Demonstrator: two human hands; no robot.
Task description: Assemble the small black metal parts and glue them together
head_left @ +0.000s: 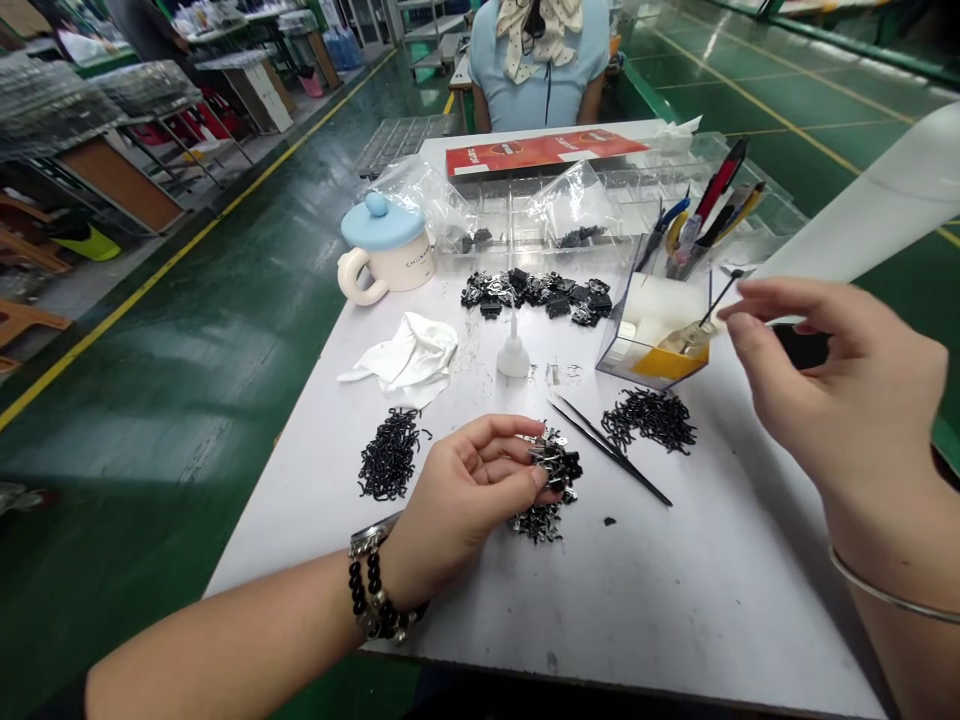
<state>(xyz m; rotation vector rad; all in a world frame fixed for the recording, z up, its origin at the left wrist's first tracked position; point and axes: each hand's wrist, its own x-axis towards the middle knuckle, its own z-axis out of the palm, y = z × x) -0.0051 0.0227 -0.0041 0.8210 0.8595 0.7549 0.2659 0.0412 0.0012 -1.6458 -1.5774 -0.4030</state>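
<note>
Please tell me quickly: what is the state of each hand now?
Left hand: grip closed on small black-and-metal parts.
Right hand: fingertips near a thin black stick; whether it holds it cannot be told.

Here's my white desk (705, 610), marked with dark specks: tweezers (613, 452) lying across it, lidded mug (394, 250), crumpled white cloth (412, 355), clear pen holder (656, 330), dark piles of small parts (390, 455).

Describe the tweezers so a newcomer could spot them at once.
On the white table, find the clear pen holder. Nearer the wearer, between the left hand and a heap of curved black bits, lie the black tweezers: one long, slim V among heaps of tiny parts.
</note>
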